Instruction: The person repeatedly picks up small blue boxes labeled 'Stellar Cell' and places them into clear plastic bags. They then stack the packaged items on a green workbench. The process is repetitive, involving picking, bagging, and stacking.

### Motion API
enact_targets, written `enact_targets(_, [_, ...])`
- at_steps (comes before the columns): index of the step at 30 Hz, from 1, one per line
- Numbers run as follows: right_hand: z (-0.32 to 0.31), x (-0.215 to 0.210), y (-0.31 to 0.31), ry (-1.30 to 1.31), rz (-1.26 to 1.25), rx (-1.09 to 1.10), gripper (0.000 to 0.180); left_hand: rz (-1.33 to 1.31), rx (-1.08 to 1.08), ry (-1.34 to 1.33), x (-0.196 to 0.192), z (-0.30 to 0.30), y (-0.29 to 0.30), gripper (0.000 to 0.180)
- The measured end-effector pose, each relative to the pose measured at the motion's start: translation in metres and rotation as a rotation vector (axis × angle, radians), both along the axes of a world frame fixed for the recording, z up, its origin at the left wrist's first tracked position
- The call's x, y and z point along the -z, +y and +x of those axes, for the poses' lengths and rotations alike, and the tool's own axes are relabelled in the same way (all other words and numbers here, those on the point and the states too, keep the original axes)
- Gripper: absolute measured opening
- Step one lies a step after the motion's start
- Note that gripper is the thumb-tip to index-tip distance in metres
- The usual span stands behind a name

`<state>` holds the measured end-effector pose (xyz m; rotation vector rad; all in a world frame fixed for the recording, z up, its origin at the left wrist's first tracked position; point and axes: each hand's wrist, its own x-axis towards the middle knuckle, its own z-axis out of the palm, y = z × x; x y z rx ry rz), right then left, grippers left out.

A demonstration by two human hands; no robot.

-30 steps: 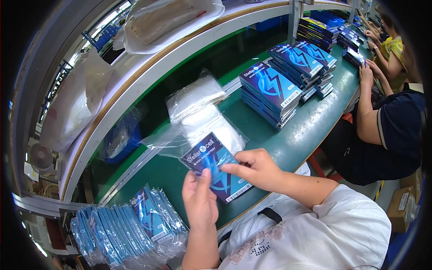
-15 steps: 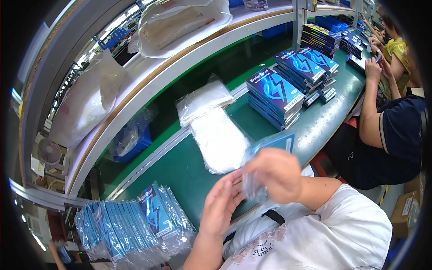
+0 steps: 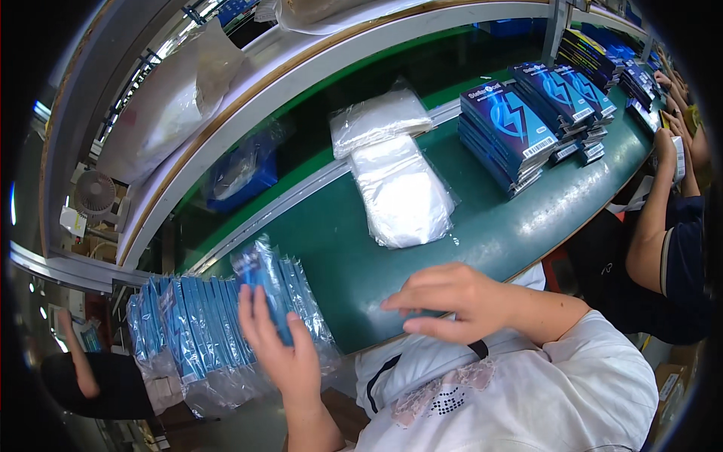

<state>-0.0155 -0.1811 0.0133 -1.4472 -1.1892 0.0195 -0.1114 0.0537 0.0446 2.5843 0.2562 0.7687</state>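
Green bench (image 3: 422, 256): a bagged blue box (image 3: 263, 290) was held upright in the left hand (image 3: 282, 354), just right of the bagged row (image 3: 203, 316) (right hand (image 3: 452, 301) empty, half-curled, apart).

We see a green table (image 3: 482, 226), clear see-through bags (image 3: 403, 192), dark blue boxes (image 3: 506, 128) with a light blue lightning shape, and bagged blue packs (image 3: 203, 324) shining in plastic.

Green counter (image 3: 354, 256) runs left to right. On it: row of bagged blue packs (image 3: 203, 316) at left edge, pile of clear plastic bags (image 3: 399, 188) mid, stacks of blue boxes (image 3: 504, 128) at right, more stacks (image 3: 580, 94) just beyond.
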Motion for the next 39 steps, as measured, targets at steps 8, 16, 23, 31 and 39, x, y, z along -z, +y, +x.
enact_targets(8, [0.015, -0.022, -0.047, -0.041, -0.028, 0.319, 0.015, 0.244, -0.182, 0.12, 0.007, 0.006, -0.011, 0.049])
enact_targets(16, [0.091, -0.05, -0.083, -0.567, -0.232, 1.297, 0.05, 0.13, 0.468, 0.096, 0.034, 0.08, -0.072, 0.026])
enact_targets(23, [0.117, -0.02, -0.086, -0.121, -0.699, 1.435, 0.074, 0.176, 0.457, 0.103, 0.058, 0.11, -0.067, 0.018])
enact_targets(31, [0.068, -0.028, -0.06, 0.406, 0.368, 0.686, 0.063, -0.017, 0.443, -0.003, 0.049, 0.116, -0.071, 0.018])
enact_targets(39, [0.044, 0.022, -0.057, 1.313, 0.367, -0.094, 0.037, -0.102, 0.504, -0.025, 0.05, 0.118, -0.067, 0.021])
